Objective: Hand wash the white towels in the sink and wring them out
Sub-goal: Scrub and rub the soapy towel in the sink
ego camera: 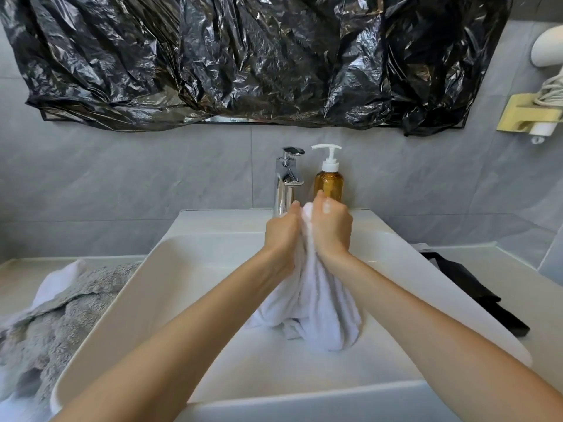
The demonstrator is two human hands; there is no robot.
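Both hands, left hand and right hand, gripped white towel | over sink | best rubbed knuckle-to-knuckle, tail kept inside basin.

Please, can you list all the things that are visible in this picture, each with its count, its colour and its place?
white towel: one, white, gripped at its top, hanging into the sink
sink: one, white, centre
faucet: one, chrome, behind the sink
soap pump bottle: one, amber with white pump, right of the faucet
grey towel: one, grey, on the counter left of the sink
white cloth: one, white, beside the grey towel; cannot tell if it is a separate piece
black item: one, black, on the counter right of the sink
black plastic sheet: one, black, over the mirror
wall holder: one, gold, right wall
left hand: grips the towel top
right hand: grips the towel top
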